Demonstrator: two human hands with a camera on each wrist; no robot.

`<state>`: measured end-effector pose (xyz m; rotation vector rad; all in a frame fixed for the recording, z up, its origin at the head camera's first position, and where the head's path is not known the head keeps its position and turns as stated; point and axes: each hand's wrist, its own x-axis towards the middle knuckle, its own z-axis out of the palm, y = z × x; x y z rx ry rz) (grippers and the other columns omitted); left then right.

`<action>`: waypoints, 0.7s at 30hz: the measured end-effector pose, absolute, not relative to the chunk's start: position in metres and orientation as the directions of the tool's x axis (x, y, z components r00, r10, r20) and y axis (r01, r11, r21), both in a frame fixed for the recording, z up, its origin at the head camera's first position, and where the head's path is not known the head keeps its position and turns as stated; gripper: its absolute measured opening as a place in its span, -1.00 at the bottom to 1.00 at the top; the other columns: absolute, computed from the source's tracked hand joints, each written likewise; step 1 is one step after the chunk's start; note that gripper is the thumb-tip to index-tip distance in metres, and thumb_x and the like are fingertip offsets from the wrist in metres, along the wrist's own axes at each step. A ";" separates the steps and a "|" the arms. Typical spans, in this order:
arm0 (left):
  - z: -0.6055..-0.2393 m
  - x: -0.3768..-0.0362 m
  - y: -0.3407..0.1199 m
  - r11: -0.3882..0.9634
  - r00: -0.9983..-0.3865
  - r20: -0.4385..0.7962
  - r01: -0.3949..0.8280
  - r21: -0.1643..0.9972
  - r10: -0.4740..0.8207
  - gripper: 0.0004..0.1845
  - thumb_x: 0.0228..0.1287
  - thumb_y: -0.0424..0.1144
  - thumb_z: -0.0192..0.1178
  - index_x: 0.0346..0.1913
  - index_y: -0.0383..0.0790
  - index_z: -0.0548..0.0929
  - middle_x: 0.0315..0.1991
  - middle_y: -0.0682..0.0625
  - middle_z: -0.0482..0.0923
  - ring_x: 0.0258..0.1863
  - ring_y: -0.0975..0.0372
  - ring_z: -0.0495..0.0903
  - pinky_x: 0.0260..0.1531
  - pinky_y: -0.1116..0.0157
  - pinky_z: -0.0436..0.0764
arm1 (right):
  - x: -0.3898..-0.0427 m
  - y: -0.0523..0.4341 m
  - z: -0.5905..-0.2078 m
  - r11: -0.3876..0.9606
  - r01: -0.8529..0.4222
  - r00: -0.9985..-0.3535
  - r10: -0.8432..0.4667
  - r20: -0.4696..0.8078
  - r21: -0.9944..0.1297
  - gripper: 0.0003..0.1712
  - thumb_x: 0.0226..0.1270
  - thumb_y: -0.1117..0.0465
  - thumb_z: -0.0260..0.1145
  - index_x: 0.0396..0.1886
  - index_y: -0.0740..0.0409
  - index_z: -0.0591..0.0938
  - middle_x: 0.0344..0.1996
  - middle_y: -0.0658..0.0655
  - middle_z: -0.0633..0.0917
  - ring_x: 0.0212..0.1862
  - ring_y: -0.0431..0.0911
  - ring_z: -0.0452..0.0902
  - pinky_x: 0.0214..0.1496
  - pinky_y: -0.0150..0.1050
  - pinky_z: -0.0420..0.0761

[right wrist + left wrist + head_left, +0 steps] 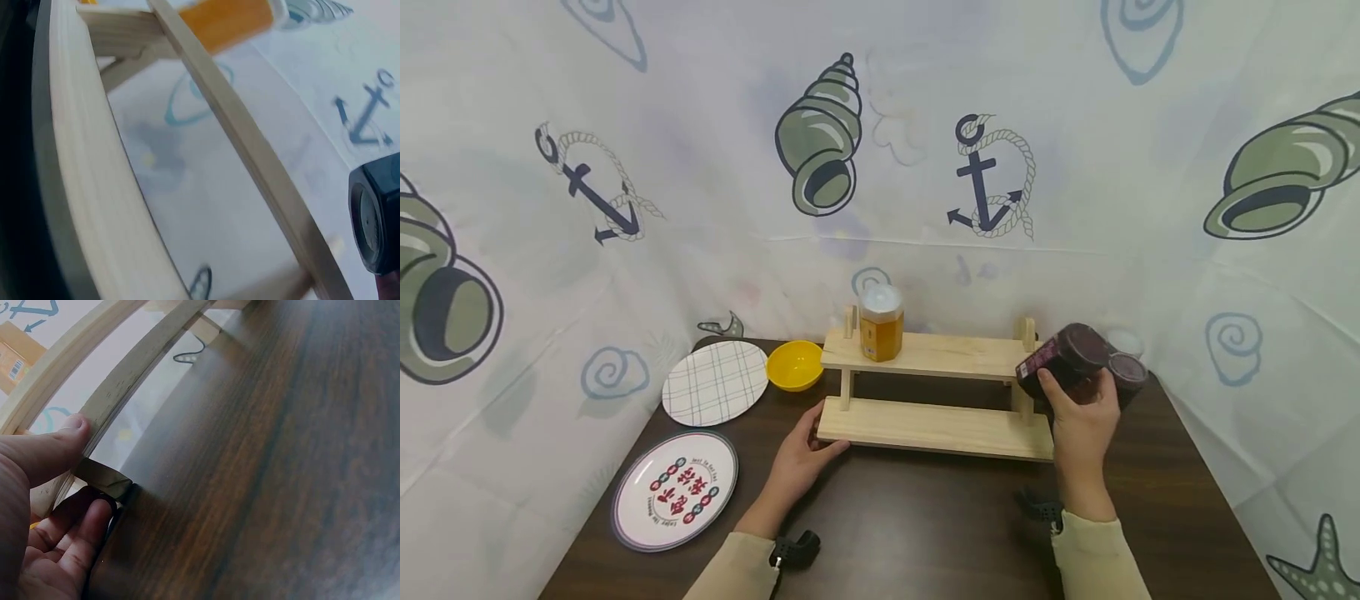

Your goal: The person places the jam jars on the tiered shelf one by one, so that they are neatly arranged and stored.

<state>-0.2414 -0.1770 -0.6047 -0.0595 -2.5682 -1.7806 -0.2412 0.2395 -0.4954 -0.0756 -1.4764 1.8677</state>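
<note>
A two-tier wooden shelf (925, 427) stands on the dark table. My left hand (796, 463) grips the left end of its lower board, thumb on the front edge and fingers curled under the end in the left wrist view. At the shelf's right end, my right hand (1086, 429) holds a dark jar (1060, 357), tilted, with its label facing left. In the right wrist view only part of the jar (375, 215) shows at the right edge. On the upper board's left side sits a jar of amber honey (882, 327) with a whitish lid.
Just behind the right hand are another dark jar (1129, 377) and a pale-lidded one (1124, 341), partly hidden. Left of the shelf are a yellow bowl (795, 367), a checked oval plate (715, 383) and a white plate with red lettering (647, 508). A printed cloth hangs behind.
</note>
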 end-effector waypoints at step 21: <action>-0.607 -0.242 -0.175 0.328 -0.999 0.040 0.042 0.944 0.013 -0.02 0.22 -0.12 0.66 0.64 -0.05 0.36 0.21 -0.13 0.68 0.06 0.12 0.72 0.00 0.43 0.68 | -0.310 0.167 -0.477 0.156 -0.320 -0.925 0.163 0.344 -0.934 -0.10 0.18 0.12 0.76 0.48 0.08 0.53 0.32 0.17 0.66 0.31 0.01 0.69 0.30 -0.31 0.68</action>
